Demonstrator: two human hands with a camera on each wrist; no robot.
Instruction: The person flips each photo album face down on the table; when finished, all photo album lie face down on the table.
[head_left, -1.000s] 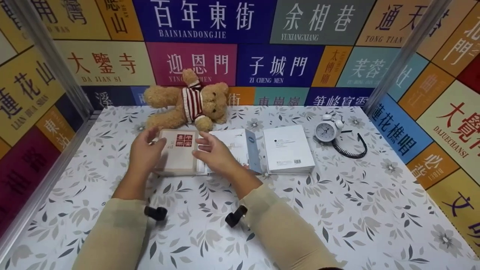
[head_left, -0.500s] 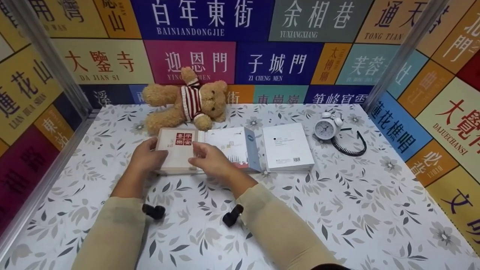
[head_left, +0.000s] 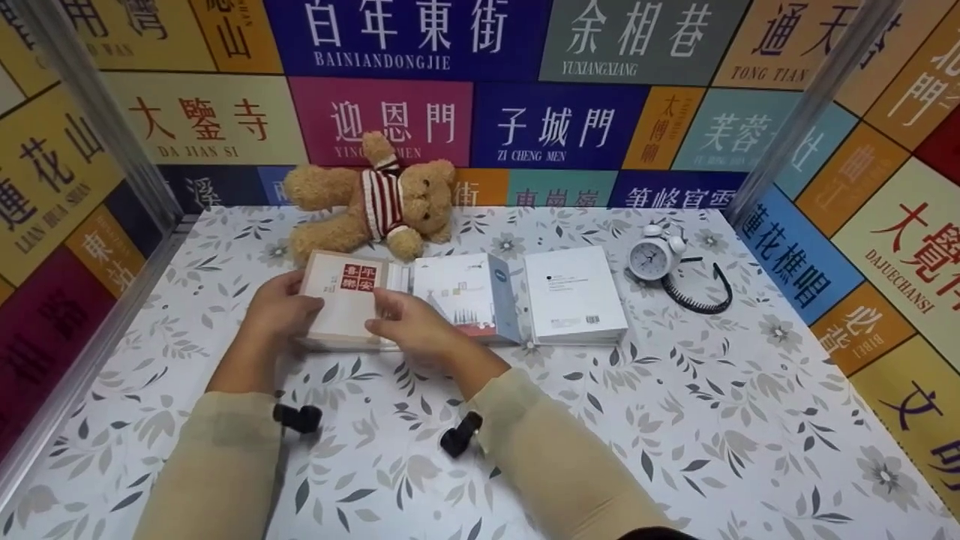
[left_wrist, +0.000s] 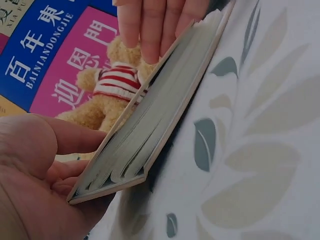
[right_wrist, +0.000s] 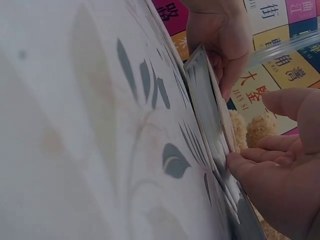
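A beige-covered book (head_left: 341,311) with a red square of characters lies at the left of the row. My left hand (head_left: 271,311) grips its left side, thumb at the cover's edge and fingers underneath. In the left wrist view, the book's page edges (left_wrist: 142,120) face the camera, and the held corner is tilted up. My right hand (head_left: 412,322) is at the book's right side; in the right wrist view its fingertips (right_wrist: 237,162) touch the book's edge, with the thumb held apart. To the right lies a white illustrated book (head_left: 454,296) with a blue flap.
Another white book (head_left: 574,292) lies farther right, followed by a white alarm clock (head_left: 654,255) and a black headband (head_left: 701,296). A teddy bear (head_left: 382,206) in a striped sweater lies behind the books. Printed panels (head_left: 405,112) wall the floral-covered table (head_left: 600,427).
Both hands have come in to the beige book, the left one taking hold of its left side. The book has shifted slightly left, showing more of the pale strip at its right.
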